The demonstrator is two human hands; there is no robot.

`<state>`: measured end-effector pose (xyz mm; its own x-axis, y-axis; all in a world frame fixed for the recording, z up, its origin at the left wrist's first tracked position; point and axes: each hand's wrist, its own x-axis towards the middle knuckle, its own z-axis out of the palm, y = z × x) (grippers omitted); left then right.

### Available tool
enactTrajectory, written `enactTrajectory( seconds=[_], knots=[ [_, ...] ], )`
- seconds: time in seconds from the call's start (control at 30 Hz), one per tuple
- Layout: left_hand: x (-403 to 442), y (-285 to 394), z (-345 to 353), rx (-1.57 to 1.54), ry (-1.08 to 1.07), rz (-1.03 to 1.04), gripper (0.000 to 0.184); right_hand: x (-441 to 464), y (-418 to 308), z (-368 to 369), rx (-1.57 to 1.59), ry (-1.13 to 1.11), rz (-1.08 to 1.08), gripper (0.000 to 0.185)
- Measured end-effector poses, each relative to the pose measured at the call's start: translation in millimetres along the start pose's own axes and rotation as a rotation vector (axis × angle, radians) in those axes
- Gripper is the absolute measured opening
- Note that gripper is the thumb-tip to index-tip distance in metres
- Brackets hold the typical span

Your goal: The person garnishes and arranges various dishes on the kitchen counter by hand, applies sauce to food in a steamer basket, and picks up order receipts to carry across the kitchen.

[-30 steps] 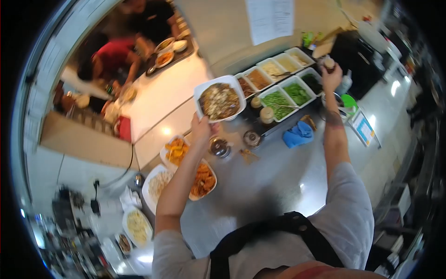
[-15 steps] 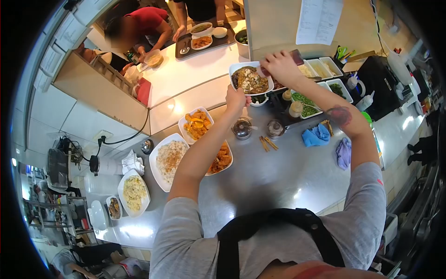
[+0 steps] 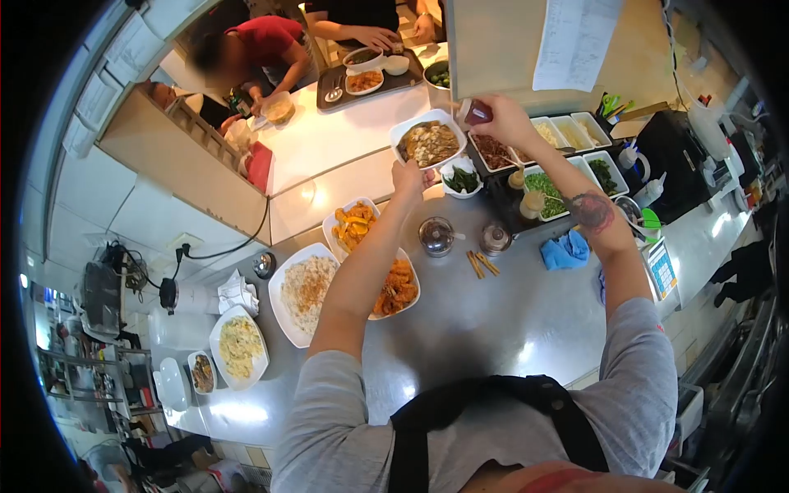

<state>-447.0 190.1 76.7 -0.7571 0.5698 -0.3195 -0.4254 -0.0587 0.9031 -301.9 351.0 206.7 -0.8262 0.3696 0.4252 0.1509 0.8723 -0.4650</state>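
My left hand point(image 3: 408, 179) grips the near edge of a white square bowl point(image 3: 397, 134) that holds a brown stew point(image 3: 431, 145) with pale crumbled bits on top. Just to the right, my right hand point(image 3: 505, 123) is closed around a small spice jar point(image 3: 477, 113) with dark red-brown contents. The jar is tipped sideways, its top toward the bowl's right rim. Whether anything falls from it is too small to see. Below the bowl stands a small white bowl of green peppers point(image 3: 462, 179).
White dishes of rice point(image 3: 308, 289), orange fried pieces point(image 3: 394, 287) and yellowish food point(image 3: 241, 347) stand at left. Topping trays point(image 3: 538, 187) line the right, near a blue cloth point(image 3: 565, 251) and glass jars point(image 3: 436, 236). Across the pass, people stand by a dark tray point(image 3: 390, 86).
The spice jar has moved left and down from upright-right of my hand to beside the bowl's rim. My left hand shifts the bowl slightly left. A person's hand across the pass reaches over the tray.
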Motion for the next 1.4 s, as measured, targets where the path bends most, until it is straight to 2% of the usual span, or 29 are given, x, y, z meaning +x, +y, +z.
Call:
enactTrajectory(
  seconds=[0.07,0.13,0.17,0.2,0.23,0.27,0.3,0.4,0.47,0.5,0.53,0.57,0.6,0.67,0.73,0.83,0.93,1.03,1.1,1.13,1.17,1.2,1.23,1.27,1.3,1.37,1.4],
  knots=[
    [31,-13,-5,0.010,0.171,-0.042,0.019,-1,14,-11,0.316,0.062,0.059,0.038],
    [56,-30,-24,-0.078,0.167,-0.003,0.017,-12,20,-36,0.489,0.175,0.108,0.038],
    [73,-41,-32,-0.140,0.184,0.017,0.014,-19,28,-52,0.468,0.184,0.243,0.038],
    [105,-62,-52,-0.225,0.099,0.024,0.012,-28,36,-67,0.510,0.262,0.274,0.037],
    [109,-66,-56,-0.271,0.258,0.012,0.012,-37,44,-81,0.554,0.340,0.300,0.037],
    [97,-60,-54,-0.169,0.313,0.001,0.014,-47,53,-94,0.599,0.415,0.318,0.037],
    [89,-55,-52,-0.195,0.348,-0.031,0.014,-56,80,-105,0.593,0.467,0.283,0.044],
    [83,-52,-46,-0.225,0.524,-0.096,0.014,-85,172,-134,0.077,0.657,0.384,0.053],
    [84,-59,-45,-0.243,0.470,-0.030,0.016,-115,170,-156,-0.047,0.751,0.540,0.057],
    [107,-82,-54,-0.224,0.447,0.000,0.018,-126,197,-159,-0.162,0.762,0.700,0.054],
    [131,-98,-62,-0.213,0.433,0.042,0.021,-138,212,-159,-0.206,0.874,0.606,0.056],
    [125,-94,-56,-0.221,0.392,0.070,0.021,-151,266,-155,-0.170,0.899,0.576,0.049],
    [117,-93,-49,-0.223,0.355,0.095,0.022,-161,262,-156,-0.175,0.946,0.588,0.053],
    [129,-100,-49,-0.433,0.222,-0.094,0.043,-177,247,-155,-0.222,0.984,0.657,0.057],
    [97,-71,-36,-0.276,0.224,-0.219,0.060,-189,268,-143,-0.324,1.040,0.690,0.058],
    [57,-39,-23,-0.151,0.314,-0.324,0.067,-199,288,-124,-0.282,1.049,0.581,0.055],
    [19,-27,-36,-0.083,0.346,-0.075,0.070,-192,297,-117,-0.309,1.025,0.535,0.055],
    [-41,-15,-84,-0.053,0.330,0.300,0.051,-194,294,-118,-0.308,0.997,0.628,0.056],
    [-106,2,-122,0.218,0.386,0.614,0.040,-199,304,-115,-0.275,1.018,0.668,0.059],
    [-129,4,-154,0.504,0.446,0.839,0.036,-206,316,-112,-0.265,1.024,0.691,0.060],
    [-160,10,-167,0.522,0.522,0.901,0.031,-214,344,-105,-0.393,0.962,0.729,0.042],
    [-191,17,-181,0.542,0.604,0.960,0.027,-211,349,-106,-0.423,0.896,0.818,0.038],
    [-229,25,-183,0.290,0.694,0.851,0.024,-211,350,-107,-0.455,0.824,0.909,0.036],
    [-247,16,-205,0.417,0.757,0.931,0.022,-215,354,-107,-0.487,0.748,1.001,0.037],
    [-269,2,-228,0.550,0.819,1.008,0.023,-218,381,-98,-0.566,0.878,0.688,0.045],
    [-319,-19,-255,0.794,0.808,0.958,0.024,-186,390,-98,-0.668,0.720,0.946,0.039],
    [-335,-37,-263,0.791,0.817,0.915,0.024,-164,360,-109,-0.484,0.770,0.990,0.039]
  ],
)
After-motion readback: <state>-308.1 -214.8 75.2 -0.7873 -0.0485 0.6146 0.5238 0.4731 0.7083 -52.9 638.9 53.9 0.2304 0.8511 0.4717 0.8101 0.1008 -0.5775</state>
